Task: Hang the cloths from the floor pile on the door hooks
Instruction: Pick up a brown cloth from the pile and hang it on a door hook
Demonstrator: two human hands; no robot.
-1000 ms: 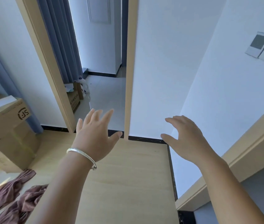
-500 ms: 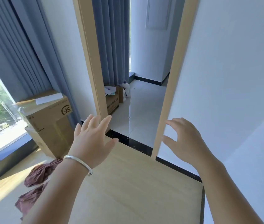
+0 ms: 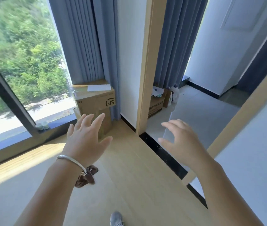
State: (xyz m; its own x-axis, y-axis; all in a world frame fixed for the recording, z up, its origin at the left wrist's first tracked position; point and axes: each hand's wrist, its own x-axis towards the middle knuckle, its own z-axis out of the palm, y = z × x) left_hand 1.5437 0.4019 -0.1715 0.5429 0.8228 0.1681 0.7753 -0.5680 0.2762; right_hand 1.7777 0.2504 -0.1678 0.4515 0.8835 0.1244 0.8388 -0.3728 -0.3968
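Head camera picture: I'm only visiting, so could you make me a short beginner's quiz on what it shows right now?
1. True or false: the left hand grips a brown cloth.
2. What does the cardboard box stand beside?
A. a sink
B. the window and a grey-blue curtain
C. a bed
3. Fill in: the left wrist wears a silver ____.

Key
1. False. Both the left hand and the right hand are open and hold nothing; the cloth lies on the floor, partly hidden behind the left forearm.
2. B
3. bracelet
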